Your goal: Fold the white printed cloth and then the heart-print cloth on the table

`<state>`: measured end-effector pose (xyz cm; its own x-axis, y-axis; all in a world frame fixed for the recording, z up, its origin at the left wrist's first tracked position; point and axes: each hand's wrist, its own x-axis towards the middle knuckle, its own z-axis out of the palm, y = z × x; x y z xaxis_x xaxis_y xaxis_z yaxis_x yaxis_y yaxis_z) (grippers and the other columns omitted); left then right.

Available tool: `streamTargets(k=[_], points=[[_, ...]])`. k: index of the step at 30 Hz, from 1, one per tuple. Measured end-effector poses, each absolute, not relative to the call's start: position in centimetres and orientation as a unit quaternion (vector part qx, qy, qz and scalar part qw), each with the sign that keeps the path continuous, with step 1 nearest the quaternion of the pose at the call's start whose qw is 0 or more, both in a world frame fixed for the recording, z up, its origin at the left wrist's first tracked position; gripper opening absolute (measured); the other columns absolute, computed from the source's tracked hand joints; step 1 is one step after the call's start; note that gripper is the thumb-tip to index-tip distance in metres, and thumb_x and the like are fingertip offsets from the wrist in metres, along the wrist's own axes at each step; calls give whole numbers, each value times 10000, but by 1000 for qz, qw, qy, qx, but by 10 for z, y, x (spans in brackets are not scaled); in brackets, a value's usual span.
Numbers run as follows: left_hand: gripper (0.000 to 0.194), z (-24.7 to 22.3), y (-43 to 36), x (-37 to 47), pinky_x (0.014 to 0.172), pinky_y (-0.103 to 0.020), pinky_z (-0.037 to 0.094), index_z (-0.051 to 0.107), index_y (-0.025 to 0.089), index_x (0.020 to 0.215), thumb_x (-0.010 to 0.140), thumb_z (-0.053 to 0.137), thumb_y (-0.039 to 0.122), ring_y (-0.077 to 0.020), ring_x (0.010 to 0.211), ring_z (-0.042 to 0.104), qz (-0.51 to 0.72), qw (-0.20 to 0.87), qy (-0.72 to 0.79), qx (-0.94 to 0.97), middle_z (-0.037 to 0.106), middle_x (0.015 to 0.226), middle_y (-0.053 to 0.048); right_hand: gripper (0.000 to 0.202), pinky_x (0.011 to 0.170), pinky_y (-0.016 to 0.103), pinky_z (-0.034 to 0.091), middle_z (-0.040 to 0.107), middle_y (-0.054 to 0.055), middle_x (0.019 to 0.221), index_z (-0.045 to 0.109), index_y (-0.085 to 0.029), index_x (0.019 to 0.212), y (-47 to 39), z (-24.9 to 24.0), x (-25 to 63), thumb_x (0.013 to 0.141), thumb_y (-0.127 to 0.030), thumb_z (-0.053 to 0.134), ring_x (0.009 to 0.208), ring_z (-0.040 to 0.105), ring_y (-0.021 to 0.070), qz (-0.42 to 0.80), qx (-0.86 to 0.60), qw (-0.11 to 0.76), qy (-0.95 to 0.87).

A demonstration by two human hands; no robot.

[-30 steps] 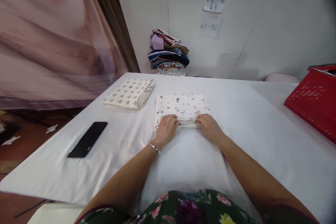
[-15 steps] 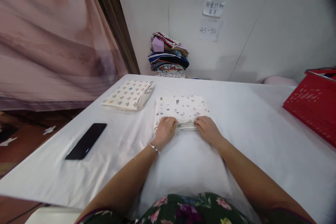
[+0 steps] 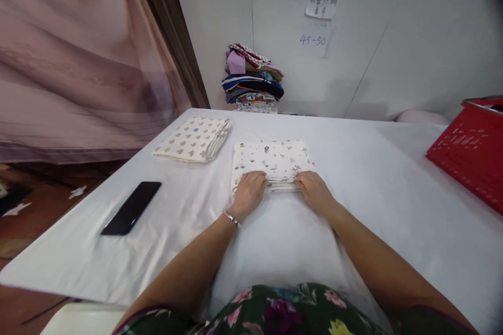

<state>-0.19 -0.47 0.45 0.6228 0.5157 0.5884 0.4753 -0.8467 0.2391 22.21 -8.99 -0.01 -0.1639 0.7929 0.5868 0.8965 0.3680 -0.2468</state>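
Note:
A white cloth with small printed figures [image 3: 275, 158] lies folded in several layers at the middle of the table. At its near edge, toward the left, my left hand [image 3: 250, 192] pinches the layers between thumb and fingers; a silver bracelet is on that wrist. My right hand [image 3: 315, 191] grips the same near edge toward the right corner. The layered edge shows between my two hands. To the left lies a second folded cloth, cream with grey shapes [image 3: 192, 140], touched by neither hand.
A black phone [image 3: 131, 208] lies on the white-covered table [image 3: 184, 199] at left. A red basket [image 3: 471, 152] stands at the right edge. Stacked fabrics [image 3: 253, 81] are behind the far edge, below paper notes [image 3: 321, 6] on the wall. A pink curtain [image 3: 78, 63] hangs at left.
The view has shifted slightly. Both hands keep their hold on the near edge of the printed cloth, with little visible movement.

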Motion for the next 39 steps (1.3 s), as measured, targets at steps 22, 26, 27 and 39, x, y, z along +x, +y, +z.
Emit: streamTargets(k=[22, 26, 27, 39], points=[[298, -4, -2, -3, 870, -394, 438, 593, 208, 873, 793, 391, 3, -208, 1085, 528, 277, -29, 233, 932, 525, 1287, -60, 284, 752, 324, 436, 639, 83, 960, 610, -180, 922, -86, -10, 224, 807, -22, 405, 891, 553, 199, -151, -543, 279, -778], [259, -2, -4, -3, 892, -403, 437, 606, 190, 867, 789, 419, 29, -222, 1115, 506, 284, -19, 229, 931, 543, 1255, -76, 309, 752, 326, 433, 637, 80, 956, 624, -189, 922, -86, -9, 224, 801, -16, 398, 881, 551, 198, -148, -546, 265, -781], [249, -1, -4, -3, 897, -405, 436, 606, 185, 890, 791, 431, 40, -224, 1112, 507, 287, -13, 229, 930, 546, 1249, -84, 313, 752, 328, 432, 637, 80, 958, 626, -193, 922, -86, -9, 224, 801, -17, 398, 883, 551, 198, -145, -548, 262, -781], [187, 0, -5, 1, 886, -403, 447, 602, 218, 995, 886, 449, 220, -218, 1103, 527, 296, -14, 263, 918, 569, 1210, -86, 290, 764, 341, 439, 638, 81, 971, 640, -199, 948, -88, -6, 222, 830, -58, 415, 903, 552, 206, -121, -555, 265, -779]])
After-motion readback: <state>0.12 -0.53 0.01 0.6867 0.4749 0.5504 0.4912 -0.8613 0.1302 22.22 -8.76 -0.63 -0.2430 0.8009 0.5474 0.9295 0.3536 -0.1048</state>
